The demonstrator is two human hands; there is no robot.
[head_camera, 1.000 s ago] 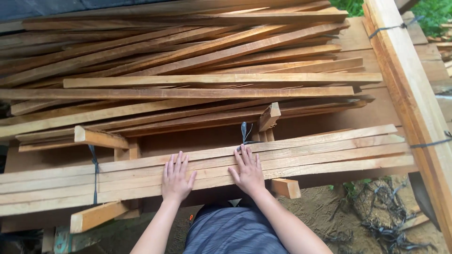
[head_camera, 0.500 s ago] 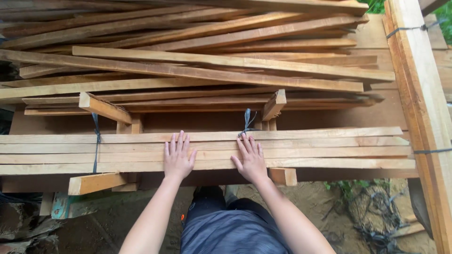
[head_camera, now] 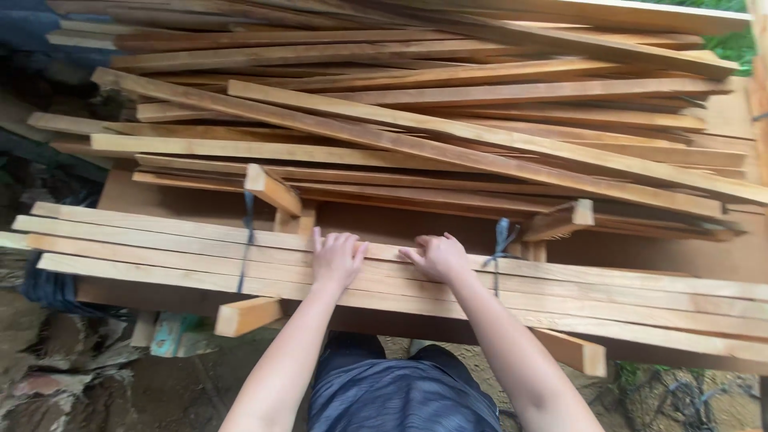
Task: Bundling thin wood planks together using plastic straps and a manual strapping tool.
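Both hands lie flat, fingers spread, clamped on nothing: left hand [head_camera: 338, 260] and right hand [head_camera: 438, 258] press on the bundled slats [head_camera: 160, 256]. Dark straps [head_camera: 245, 240] bind the bundle either side. Loose planks [head_camera: 448, 136] pile beyond the fingertips.

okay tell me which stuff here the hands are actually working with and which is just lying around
In hand:
left hand flat on the strapped bundle of wooden slats
right hand curled over the same bundle's far edge
dark straps around the bundle

Lying about:
loose pile of long slats behind
short cross blocks under the bundle
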